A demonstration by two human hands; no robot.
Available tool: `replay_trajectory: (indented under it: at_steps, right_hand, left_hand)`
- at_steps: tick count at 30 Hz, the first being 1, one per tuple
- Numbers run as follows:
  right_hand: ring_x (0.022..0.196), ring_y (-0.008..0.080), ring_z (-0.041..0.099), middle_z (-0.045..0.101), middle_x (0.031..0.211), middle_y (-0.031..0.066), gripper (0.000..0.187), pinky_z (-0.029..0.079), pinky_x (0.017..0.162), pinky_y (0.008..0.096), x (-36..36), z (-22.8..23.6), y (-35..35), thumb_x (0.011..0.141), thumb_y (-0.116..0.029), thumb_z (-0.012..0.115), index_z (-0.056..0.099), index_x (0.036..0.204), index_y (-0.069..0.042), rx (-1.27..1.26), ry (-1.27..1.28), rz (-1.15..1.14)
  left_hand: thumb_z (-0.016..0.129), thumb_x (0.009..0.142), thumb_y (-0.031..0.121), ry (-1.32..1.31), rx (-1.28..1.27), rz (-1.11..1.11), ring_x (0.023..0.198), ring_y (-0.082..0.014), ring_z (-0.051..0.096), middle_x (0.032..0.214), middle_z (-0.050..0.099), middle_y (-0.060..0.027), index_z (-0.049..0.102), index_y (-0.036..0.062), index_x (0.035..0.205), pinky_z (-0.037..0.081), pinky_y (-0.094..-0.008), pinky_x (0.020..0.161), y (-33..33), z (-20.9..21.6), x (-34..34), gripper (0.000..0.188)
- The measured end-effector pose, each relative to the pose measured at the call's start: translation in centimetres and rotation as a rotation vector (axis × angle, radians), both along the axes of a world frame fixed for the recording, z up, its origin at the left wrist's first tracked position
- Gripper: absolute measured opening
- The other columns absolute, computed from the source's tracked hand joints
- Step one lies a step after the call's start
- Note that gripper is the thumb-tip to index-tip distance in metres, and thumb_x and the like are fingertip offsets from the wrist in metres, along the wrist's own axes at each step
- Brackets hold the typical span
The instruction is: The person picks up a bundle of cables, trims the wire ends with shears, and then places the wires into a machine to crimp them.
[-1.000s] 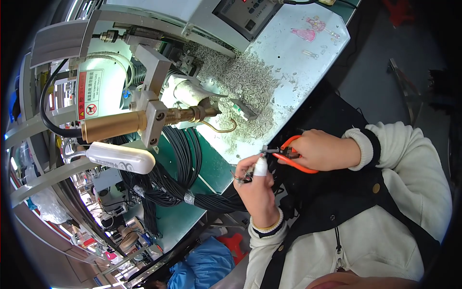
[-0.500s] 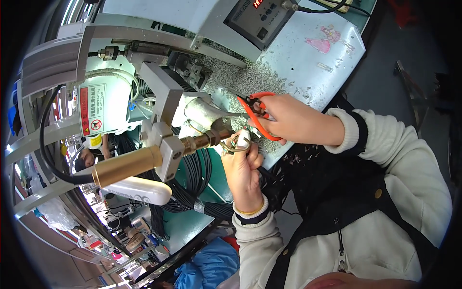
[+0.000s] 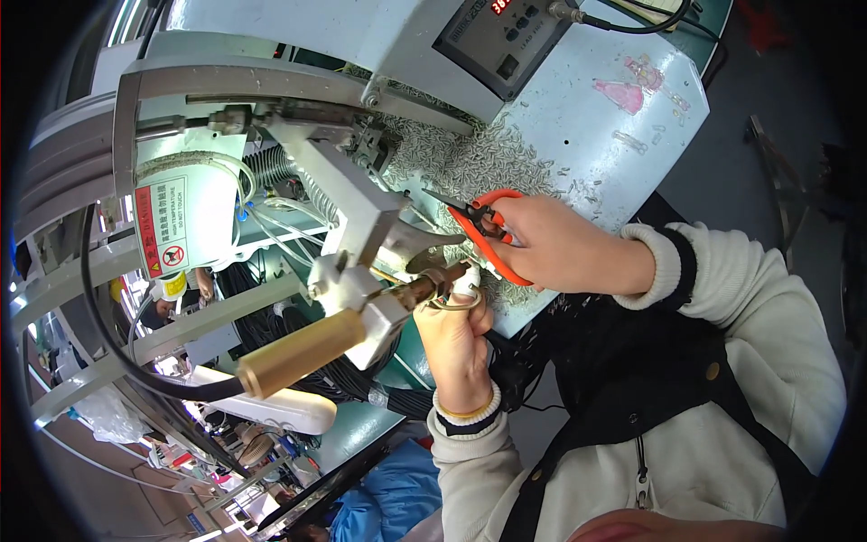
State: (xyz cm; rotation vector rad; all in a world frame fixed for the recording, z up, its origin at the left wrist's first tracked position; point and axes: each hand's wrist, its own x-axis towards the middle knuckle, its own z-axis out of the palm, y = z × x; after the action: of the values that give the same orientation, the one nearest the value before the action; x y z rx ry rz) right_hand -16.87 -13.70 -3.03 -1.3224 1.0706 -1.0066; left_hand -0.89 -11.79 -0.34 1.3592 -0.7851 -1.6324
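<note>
My left hand (image 3: pixel 456 348) is pinched at the tip of the soldering machine's head, closed on the end of a cable with thin wires. Something white shows at its thumb; I cannot tell whether it is a covering or a part. The brass-coloured cylinder (image 3: pixel 302 352) of the soldering head points at these fingers, and its metal tip hides part of the wires. My right hand (image 3: pixel 564 244), just beyond and to the right, is wrapped round orange-handled scissors (image 3: pixel 497 257). Their dark blades point left, over the scattered small pieces.
Many small silvery pieces (image 3: pixel 506 163) litter the machine's pale metal surface. A control box (image 3: pixel 501 41) with a red display stands at the back. Bundled black cables (image 3: pixel 397 393) lie left of my left hand. A red-and-white warning sign (image 3: pixel 164 226) hangs on the frame. A person in blue (image 3: pixel 388 497) is at lower left.
The soldering head with its brass-coloured cylinder has moved right, toward my left hand. The whole view has shifted slightly. Both hands keep their holds.
</note>
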Motion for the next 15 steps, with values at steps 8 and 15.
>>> replay_trajectory:
  at_steps: [8, 15]
  right_hand:
    - [0.042, 0.0136, 0.048, 0.050, 0.054, 0.0077, 0.021, 0.038, 0.041, 0.0268, -0.14, 0.46, 0.27, 0.082, -0.018, 0.055, 0.048, 0.084, 0.002, 0.023, -0.022, -0.011]
    - [0.043, 0.0103, 0.046, 0.049, 0.053, 0.0057, 0.021, 0.036, 0.041, 0.0256, -0.22, 0.34, 0.58, 0.083, -0.017, 0.055, 0.049, 0.090, 0.002, -0.027, -0.033, -0.012]
  left_hand:
    - [0.062, 0.076, 0.006, -0.099, -0.065, 0.077, 0.043, -0.0037, 0.032, 0.059, 0.042, 0.0032, 0.052, 0.0018, 0.086, 0.021, -0.0194, 0.037, 0.49, 0.18, -0.71, 0.015]
    - [0.062, 0.076, 0.002, -0.124, -0.066, 0.078, 0.041, -0.0036, 0.031, 0.058, 0.042, 0.0039, 0.053, 0.0016, 0.087, 0.022, -0.0193, 0.037, 0.55, 0.29, -0.62, 0.014]
